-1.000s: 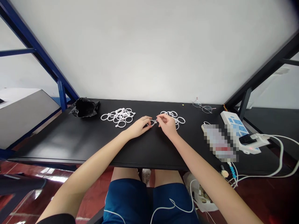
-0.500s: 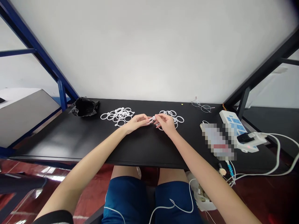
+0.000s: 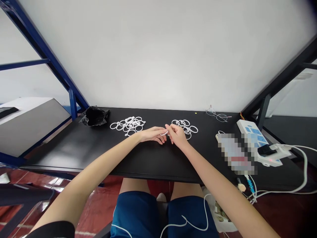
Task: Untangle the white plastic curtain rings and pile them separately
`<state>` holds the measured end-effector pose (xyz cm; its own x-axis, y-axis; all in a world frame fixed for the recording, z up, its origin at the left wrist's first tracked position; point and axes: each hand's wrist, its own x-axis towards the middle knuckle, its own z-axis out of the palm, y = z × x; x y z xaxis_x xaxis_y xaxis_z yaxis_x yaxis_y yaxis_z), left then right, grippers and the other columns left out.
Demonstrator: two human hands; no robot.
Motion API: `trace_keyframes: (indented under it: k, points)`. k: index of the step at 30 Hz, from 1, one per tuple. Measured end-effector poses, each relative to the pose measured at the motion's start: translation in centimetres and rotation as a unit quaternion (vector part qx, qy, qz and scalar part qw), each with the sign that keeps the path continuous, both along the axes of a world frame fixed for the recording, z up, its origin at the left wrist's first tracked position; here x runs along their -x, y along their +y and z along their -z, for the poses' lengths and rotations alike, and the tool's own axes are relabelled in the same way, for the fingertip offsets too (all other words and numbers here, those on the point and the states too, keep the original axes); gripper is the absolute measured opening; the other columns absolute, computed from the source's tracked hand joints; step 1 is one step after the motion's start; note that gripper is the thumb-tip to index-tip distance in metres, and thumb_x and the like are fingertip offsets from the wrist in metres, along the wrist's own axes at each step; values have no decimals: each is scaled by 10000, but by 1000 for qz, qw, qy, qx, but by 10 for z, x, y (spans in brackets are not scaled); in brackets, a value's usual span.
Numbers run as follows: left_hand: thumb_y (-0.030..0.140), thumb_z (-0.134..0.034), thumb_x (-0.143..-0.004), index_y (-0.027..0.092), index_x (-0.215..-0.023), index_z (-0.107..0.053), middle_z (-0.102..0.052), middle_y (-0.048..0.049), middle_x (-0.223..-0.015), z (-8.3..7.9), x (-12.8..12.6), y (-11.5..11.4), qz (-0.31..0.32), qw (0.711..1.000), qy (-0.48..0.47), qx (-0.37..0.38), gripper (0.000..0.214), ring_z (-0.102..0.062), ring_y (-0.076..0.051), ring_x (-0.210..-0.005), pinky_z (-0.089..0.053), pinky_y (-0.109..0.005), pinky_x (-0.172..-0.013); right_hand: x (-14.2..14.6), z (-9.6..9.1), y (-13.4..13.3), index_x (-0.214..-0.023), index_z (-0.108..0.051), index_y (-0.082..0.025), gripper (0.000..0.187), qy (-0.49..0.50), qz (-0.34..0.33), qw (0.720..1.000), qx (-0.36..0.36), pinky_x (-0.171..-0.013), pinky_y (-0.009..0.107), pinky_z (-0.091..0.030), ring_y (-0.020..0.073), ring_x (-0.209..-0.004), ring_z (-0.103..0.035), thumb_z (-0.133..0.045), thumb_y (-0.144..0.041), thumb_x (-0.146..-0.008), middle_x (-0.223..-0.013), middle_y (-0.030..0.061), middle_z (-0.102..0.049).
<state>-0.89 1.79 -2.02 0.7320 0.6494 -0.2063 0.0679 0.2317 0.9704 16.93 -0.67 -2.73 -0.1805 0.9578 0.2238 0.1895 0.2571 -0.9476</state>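
Observation:
A white ring is pinched between my two hands above the black tabletop, mostly covered by fingers. My left hand grips it from the left, palm turned down. From the right, my right hand closes thumb and fingers on its other end. Left of my hands lies a pile of white rings with small knobs on them. A second, smaller group of white rings lies just behind and right of my right hand, which partly hides it.
A black plastic bag stands open at the back left. Glasses lie at the back right. A blurred phone-like object, a power strip and white cables occupy the right side. The table's front edge runs above my knees.
My hands have come lower and a little nearer to me, the ring turning so less of it shows. The whole view has shifted slightly; both ring piles look undisturbed.

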Motion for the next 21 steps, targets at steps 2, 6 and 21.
trace_keyframes:
  k: [2, 6, 21]
  points:
    - [576, -601, -818, 144, -926, -604, -560, -6, -714, -4, -4, 1, 17, 998, 47, -36, 445, -551, -100, -606, -536, -250, -562, -1, -1, 0, -580, -411, -214, 482, 10, 2, 1000, 3, -321, 220, -286, 82, -284, -393, -545, -582, -862, -396, -69, -448]
    - [590, -558, -837, 163, -913, -555, -413, 64, -631, -2, -6, -5, -18, 996, 14, -86, 433, -369, -51, -488, -503, -215, -483, 0, 0, 2, -593, -437, -209, 465, 11, -8, 1000, -3, -340, 215, -300, 82, -294, -396, -561, -571, -858, -382, -76, -427]
    - [570, -490, -887, 181, -873, -497, -246, 126, -496, -1, -11, -18, -51, 993, -12, -110, 389, -196, -25, -367, -536, -252, -464, 2, 6, 2, -586, -465, -209, 540, 11, -13, 1000, -9, -387, 242, -333, 92, -365, -403, -416, -649, -894, -472, -43, -413]
